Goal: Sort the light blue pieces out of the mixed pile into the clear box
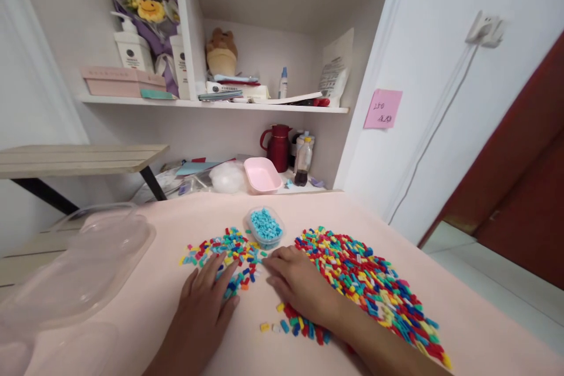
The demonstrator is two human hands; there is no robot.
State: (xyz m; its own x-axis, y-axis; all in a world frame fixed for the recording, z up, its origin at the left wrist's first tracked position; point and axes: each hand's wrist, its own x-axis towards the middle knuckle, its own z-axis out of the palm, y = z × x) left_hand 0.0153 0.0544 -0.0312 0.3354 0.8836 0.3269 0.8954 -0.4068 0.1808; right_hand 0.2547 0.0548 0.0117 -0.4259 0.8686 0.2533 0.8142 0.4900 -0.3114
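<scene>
My left hand (207, 288) lies with its fingers spread over the near edge of a small pile of mixed-colour plastic building bricks (220, 244). Its fingertips touch or hover just above the bricks; which, I cannot tell. My right hand (299, 282) rests between that pile and a much larger heap of similar bricks (374, 282). Its fingers point left, with the thumb a little apart from them, and I see nothing held. Beyond both hands stands a small clear plastic tub (268, 242) filled with light blue bricks (265, 224).
Clear plastic lids or trays (88, 264) lie at the left of the pink-covered table (247, 346). At the back are a pink basin (261, 175), a red jug (278, 148) and a bottle with dark liquid (303, 161). A wooden bench (79, 158) stands at the left.
</scene>
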